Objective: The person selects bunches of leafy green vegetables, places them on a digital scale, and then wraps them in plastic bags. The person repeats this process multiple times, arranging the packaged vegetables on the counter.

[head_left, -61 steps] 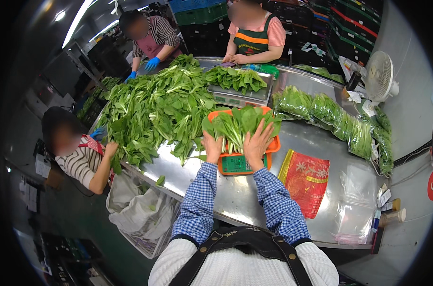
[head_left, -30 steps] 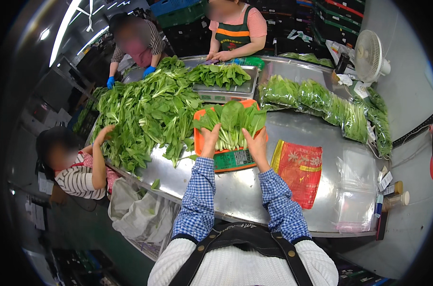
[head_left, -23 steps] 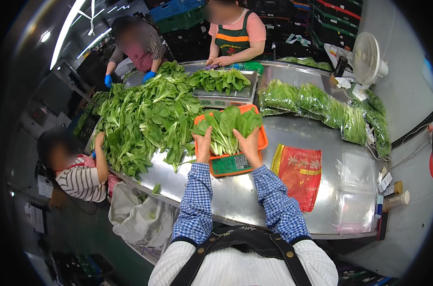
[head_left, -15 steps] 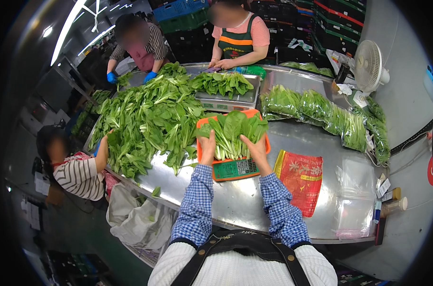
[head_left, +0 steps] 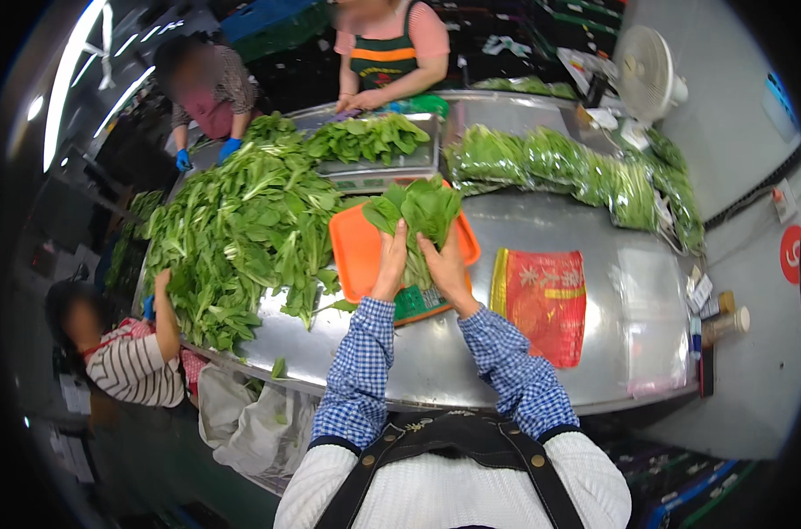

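Both hands hold one bunch of leafy greens (head_left: 418, 212) by its stems, lifted a little above an orange scale tray (head_left: 355, 251). My left hand (head_left: 390, 263) wraps the stems from the left. My right hand (head_left: 443, 264) closes on them from the right. The leaves fan out away from me. The green front panel of the scale (head_left: 414, 302) shows under my wrists.
A big heap of loose greens (head_left: 242, 229) lies left on the steel table (head_left: 471, 353). Bagged greens (head_left: 577, 167) line the far right. A red bag stack (head_left: 541, 300) and clear bags (head_left: 652, 317) lie right. Three other people work around the table; a fan (head_left: 647, 70) stands behind.
The greens that lay spread on the orange tray are now gathered into a tight bunch and lifted between both hands. The person at the left has reached into the heap.
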Demonstrator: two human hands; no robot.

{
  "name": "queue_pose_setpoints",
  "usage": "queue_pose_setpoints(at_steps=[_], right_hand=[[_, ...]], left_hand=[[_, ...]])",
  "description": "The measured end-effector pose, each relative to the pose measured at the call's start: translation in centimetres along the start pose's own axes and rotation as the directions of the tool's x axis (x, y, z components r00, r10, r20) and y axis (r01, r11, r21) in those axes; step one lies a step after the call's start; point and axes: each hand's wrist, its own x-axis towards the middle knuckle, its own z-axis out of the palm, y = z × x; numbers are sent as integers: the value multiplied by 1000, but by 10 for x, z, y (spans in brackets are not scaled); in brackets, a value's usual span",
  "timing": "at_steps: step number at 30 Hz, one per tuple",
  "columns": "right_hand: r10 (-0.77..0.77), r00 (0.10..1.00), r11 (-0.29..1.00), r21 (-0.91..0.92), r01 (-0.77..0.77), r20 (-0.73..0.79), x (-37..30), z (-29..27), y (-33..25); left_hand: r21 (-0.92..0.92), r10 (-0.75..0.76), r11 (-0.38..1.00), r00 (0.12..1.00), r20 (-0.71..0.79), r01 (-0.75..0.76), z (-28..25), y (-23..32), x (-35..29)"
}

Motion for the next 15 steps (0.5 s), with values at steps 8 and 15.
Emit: queue_pose_setpoints(at_steps=[8, 15], right_hand=[[154, 979, 988, 13, -153, -132, -114, -182, -23], [8, 969, 848, -512, -136, -246, -170, -221, 72]], left_hand=[[44, 26, 998, 945, 327, -42, 141, -27, -125], [676, -385, 728, 883, 269, 112, 177, -121, -172]])
